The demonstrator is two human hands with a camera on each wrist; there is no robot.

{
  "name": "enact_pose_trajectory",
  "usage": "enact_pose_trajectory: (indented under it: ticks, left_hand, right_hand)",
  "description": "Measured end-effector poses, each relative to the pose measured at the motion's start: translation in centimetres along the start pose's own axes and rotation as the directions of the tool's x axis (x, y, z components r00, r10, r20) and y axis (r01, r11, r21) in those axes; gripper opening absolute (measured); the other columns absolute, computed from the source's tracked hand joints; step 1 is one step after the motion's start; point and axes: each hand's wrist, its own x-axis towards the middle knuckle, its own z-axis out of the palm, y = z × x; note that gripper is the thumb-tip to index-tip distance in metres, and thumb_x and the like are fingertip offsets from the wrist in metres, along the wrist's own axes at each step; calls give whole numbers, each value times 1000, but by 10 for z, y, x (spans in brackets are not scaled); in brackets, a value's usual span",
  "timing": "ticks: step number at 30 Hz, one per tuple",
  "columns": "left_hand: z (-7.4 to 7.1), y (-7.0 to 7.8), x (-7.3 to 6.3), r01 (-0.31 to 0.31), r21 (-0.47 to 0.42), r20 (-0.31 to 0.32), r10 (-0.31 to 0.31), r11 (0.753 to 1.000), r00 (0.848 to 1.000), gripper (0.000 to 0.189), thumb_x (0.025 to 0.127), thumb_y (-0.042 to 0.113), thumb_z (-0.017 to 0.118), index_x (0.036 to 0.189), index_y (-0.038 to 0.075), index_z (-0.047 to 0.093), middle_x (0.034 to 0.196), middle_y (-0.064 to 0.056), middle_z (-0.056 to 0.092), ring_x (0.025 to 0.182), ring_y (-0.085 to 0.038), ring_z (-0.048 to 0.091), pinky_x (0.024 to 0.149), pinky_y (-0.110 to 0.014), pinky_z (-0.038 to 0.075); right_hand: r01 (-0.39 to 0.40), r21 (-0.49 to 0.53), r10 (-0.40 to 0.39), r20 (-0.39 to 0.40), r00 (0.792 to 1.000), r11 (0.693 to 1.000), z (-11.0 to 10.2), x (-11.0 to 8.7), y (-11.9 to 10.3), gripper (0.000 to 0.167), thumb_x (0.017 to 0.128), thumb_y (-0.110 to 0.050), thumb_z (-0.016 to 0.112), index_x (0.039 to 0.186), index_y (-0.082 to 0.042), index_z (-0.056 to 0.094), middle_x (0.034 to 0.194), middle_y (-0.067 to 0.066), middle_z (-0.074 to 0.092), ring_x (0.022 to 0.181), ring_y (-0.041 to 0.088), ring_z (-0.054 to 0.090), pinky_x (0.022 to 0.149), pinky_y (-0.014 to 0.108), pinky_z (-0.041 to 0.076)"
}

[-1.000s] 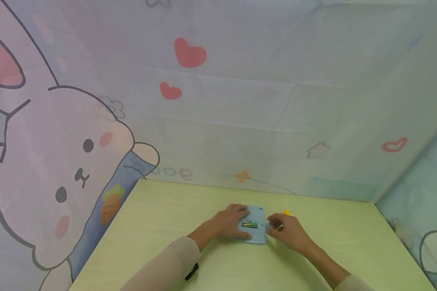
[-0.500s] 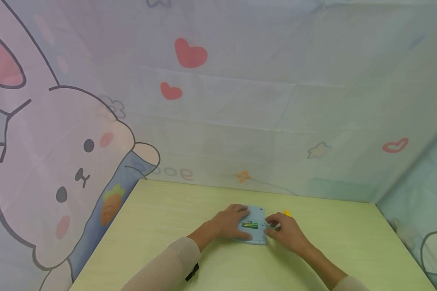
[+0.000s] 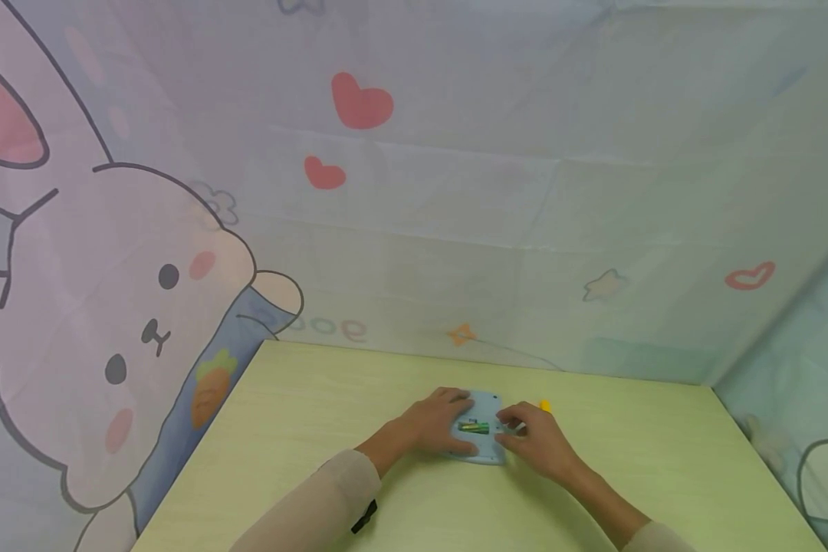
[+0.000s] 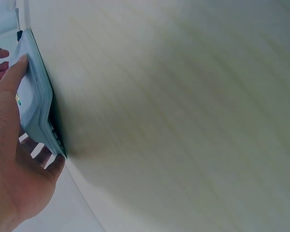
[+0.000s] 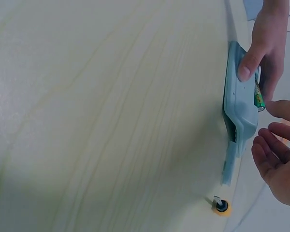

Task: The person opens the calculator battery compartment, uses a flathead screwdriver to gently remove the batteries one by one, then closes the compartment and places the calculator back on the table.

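Observation:
A light blue device [image 3: 486, 452], which looks like a calculator, lies back side up on the table. Green batteries [image 3: 474, 427] show in its open compartment. With its thumb and fingers at opposite edges, my left hand [image 3: 433, 422] grips the device. My right hand [image 3: 540, 438] is at the device's right end, fingers loosely bent. In the right wrist view, its thumb is close to a battery's end [image 5: 260, 107], and I cannot tell if they touch. A flat light blue piece [image 5: 228, 164] sticks out beneath the device there.
Just beyond my right hand stands a small yellow-and-black tool with a metal tip [image 5: 222, 207], perhaps a short screwdriver. A small black item [image 3: 364, 517] lies beside the left sleeve. A printed cloth [image 3: 455, 230] hangs behind the pale table [image 3: 331, 383].
My right hand has shifted slightly left, its fingertips now over the device's right edge. The left hand and the device have hardly moved.

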Motion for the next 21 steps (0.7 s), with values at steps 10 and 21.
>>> enact_pose_trajectory:
  ticks: [10, 21]
  left_hand:
    - [1, 0, -3, -8, 7, 5, 8, 1000, 1000, 90, 91, 73, 67, 161, 19, 47, 168, 2, 38, 154, -19, 33, 112, -41, 46]
    - [0, 1, -6, -6, 12, 17, 5, 1000, 1000, 90, 92, 73, 67, 161, 20, 47, 168, 3, 37, 155, -19, 32, 112, -41, 46]
  right_hand:
    - [38, -34, -38, 11, 999, 999, 10, 0, -5, 29, 91, -10, 83, 116, 2, 75, 108, 8, 72, 99, 24, 68, 85, 37, 59]
    - [51, -68, -50, 20, 999, 996, 18, 2, -12, 27, 92, -9, 82, 117, 0, 75, 108, 6, 70, 98, 22, 67, 86, 39, 59]
